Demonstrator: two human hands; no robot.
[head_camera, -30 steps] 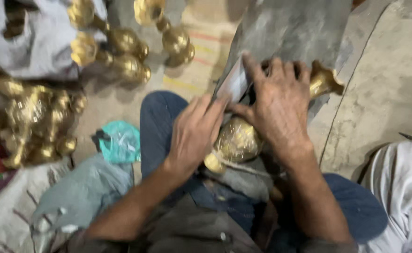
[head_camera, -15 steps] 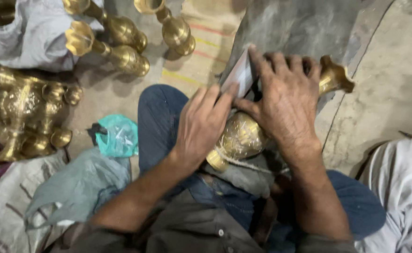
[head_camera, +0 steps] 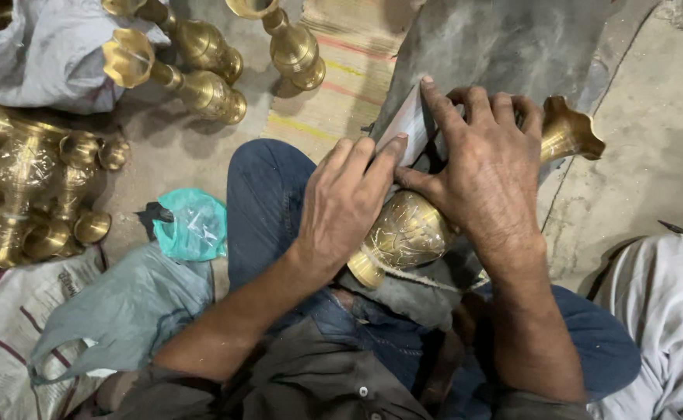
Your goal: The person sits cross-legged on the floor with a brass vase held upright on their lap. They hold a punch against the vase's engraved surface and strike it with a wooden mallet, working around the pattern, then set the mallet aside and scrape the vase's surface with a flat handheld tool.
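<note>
My left hand (head_camera: 341, 206) and right hand (head_camera: 485, 175) both gripped a pale folded abrasive sheet (head_camera: 408, 128) against the engraved brass vase (head_camera: 411, 233) on my lap; polishing looked partway, several brass vases (head_camera: 201, 85) waited beyond my left hand.

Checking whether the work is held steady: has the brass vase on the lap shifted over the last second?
No. The brass vase keeps its place against the grey slab; only the camera moved.

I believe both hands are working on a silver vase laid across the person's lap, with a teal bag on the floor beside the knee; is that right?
Not quite: the vase is brass-coloured, not silver, as the head view shows. The left hand and right hand are both on it across the lap, with the teal bag on the floor beside the knee.
</note>
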